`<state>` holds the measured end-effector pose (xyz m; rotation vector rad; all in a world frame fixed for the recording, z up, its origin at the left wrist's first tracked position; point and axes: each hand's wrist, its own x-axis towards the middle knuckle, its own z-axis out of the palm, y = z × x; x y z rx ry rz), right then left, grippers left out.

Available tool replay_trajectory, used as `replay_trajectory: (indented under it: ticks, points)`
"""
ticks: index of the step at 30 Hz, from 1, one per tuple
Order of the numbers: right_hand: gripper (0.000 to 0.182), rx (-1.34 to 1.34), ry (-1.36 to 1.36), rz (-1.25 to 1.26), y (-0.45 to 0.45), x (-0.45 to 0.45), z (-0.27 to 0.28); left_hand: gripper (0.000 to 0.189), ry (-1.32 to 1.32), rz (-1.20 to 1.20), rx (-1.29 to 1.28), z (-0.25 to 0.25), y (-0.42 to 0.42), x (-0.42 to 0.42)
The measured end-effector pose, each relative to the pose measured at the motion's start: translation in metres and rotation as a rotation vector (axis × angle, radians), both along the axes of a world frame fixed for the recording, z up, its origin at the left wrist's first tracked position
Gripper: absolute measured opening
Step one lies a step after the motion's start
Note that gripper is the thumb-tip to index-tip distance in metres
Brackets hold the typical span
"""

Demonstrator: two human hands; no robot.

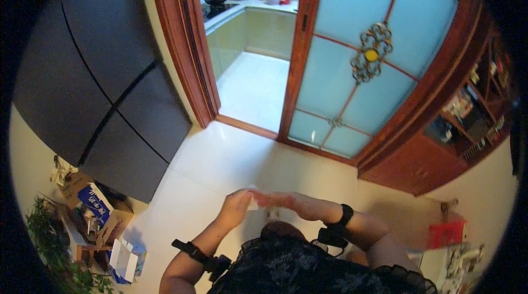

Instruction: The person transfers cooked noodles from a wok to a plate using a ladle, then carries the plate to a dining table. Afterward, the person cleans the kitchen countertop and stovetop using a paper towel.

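Note:
My left hand (236,209) is curled around a small white piece, apparently a tissue (252,204), in front of my body. Reaching in from the other side, my right hand (282,200) has its fingertips against the tissue and the left fingers. Motion blurs the right fingers, so whether they grip anything is not clear. Both hands are above the pale tiled floor (206,182). Black straps with small devices sit on both forearms.
A dark refrigerator (119,87) stands at left, above opened cardboard boxes (119,215) and a leafy plant (45,228). Ahead, a wood-framed frosted-glass sliding door (330,71) leaves a doorway to a kitchen counter (251,4). A wooden cabinet (406,166) and a red object (447,234) are at right.

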<state>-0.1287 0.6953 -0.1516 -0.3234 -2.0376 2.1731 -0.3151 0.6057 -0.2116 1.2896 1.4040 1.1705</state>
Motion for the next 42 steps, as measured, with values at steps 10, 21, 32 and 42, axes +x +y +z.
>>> replay_trajectory:
  ticks: [10,21,32,42]
  points:
    - [0.031,0.388,-0.038,-0.067,0.185,-0.094,-0.035,0.057,-1.055,-0.073,-0.131,0.01,0.166,-0.026]
    - [0.045,1.147,0.112,0.173,0.323,-0.239,-0.049,0.047,-1.172,0.165,-0.13,-0.042,0.288,-0.172]
    - [0.03,0.513,-0.217,-0.258,0.533,-0.352,-0.087,0.047,-1.079,0.103,-0.393,-0.041,0.494,-0.336]
    - [0.062,0.666,0.128,-0.246,0.728,-0.456,-0.115,0.052,-1.125,0.031,-0.223,-0.071,0.725,-0.409]
